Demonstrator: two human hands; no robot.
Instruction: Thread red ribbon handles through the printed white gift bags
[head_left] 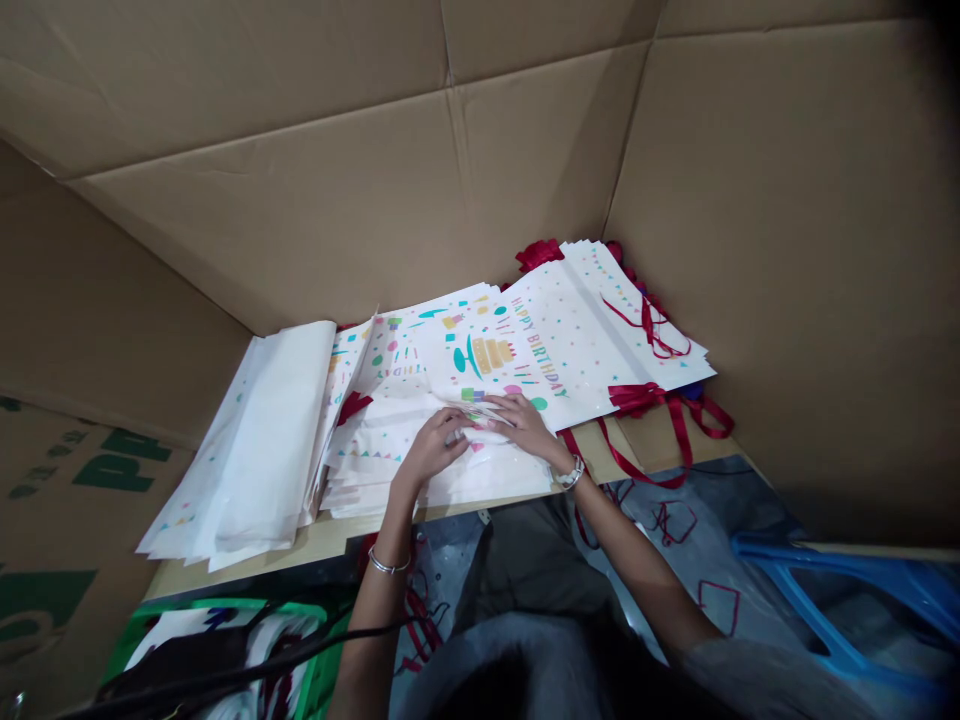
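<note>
- White birthday gift bag (471, 405) lies on top of the pile, right under both hands, and here's its paper creased and bunched up between them!
- Left hand (431, 448) is half curled, fingers down on that crease; a firm grip? Can't tell from here.
- Right hand (526, 428) comes in lower and flatter, fingers lightly bent and pressing on the same paper, with no clear pinch.
- Fingertips nearly meet at the fold, so the work at this moment is right on that crease.
- Bangle (388, 566) on the left wrist, watch (571, 472) on the right.
- Stack of printed bags (577, 340) fans out behind, with red ribbon handles (637, 398) trailing over the wooden table edge (322, 540).
- Pile of white bags (262, 430) sits just left.
- Cardboard wall (337, 190) closes off the far side.
</note>
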